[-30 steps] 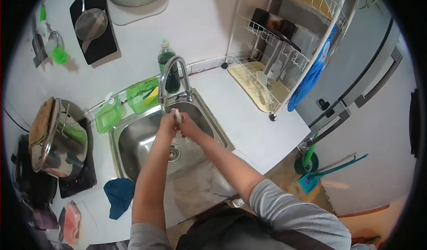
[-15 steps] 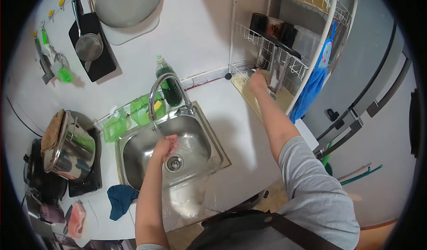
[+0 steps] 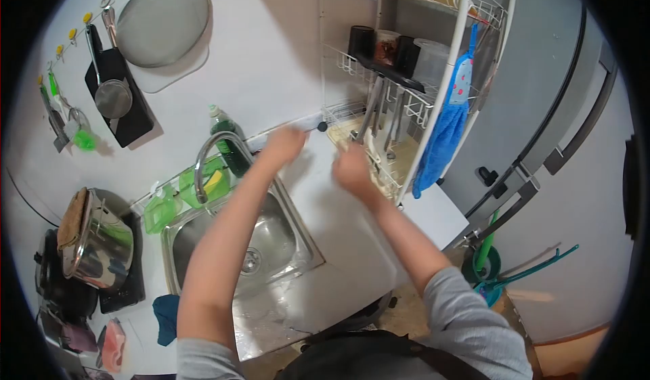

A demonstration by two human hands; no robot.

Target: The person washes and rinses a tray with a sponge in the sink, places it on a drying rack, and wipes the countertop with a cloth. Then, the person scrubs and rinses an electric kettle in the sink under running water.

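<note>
My left hand (image 3: 288, 144), somewhat blurred, is raised over the counter right of the faucet (image 3: 220, 140), fingers curled. A thin dark line shows beside its fingers, but I cannot make out what it is. Close to the front edge of the cream tray (image 3: 335, 131) under the wire rack is my right hand (image 3: 352, 168), closed with the back of the hand towards me. Whatever it grips is hidden. Metal utensils (image 3: 371, 109) hang from the rack just beyond it. Beneath my left forearm lies the steel sink (image 3: 271, 234), partly covered.
A green soap bottle (image 3: 227, 143) and green caddies (image 3: 196, 185) stand behind the sink. The white rack (image 3: 443, 85) carries cups and a blue hand towel (image 3: 443, 143). At left sits a large steel pot (image 3: 101, 244); a dark teal cloth (image 3: 166, 319) lies on the counter's edge.
My left hand has left the sink and moved up and right over the counter. My right hand has drawn back from inside the rack towards its front. The camera view has shifted right.
</note>
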